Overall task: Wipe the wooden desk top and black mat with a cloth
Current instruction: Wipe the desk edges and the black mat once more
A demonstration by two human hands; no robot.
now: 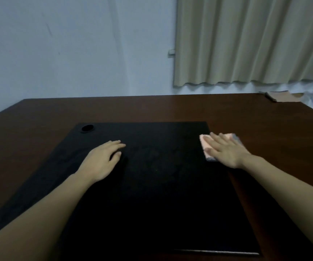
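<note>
Pink cloth (pixel 206 147) with grey edging, flattened at right edge of black mat (pixel 152 194) on brown wooden desk (pixel 264 119).
Pressed flat beneath right hand (pixel 225 149), fingers straight; left hand (pixel 101 161) relaxed, empty, resting on mat.

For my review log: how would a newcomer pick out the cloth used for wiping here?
Start at the black mat lying on the wooden desk top and follow its right edge toward the far corner. There the right hand presses flat on a small cloth that straddles the mat's edge. It is the only pale pink thing on the dark surfaces, with a grey trim.
</note>
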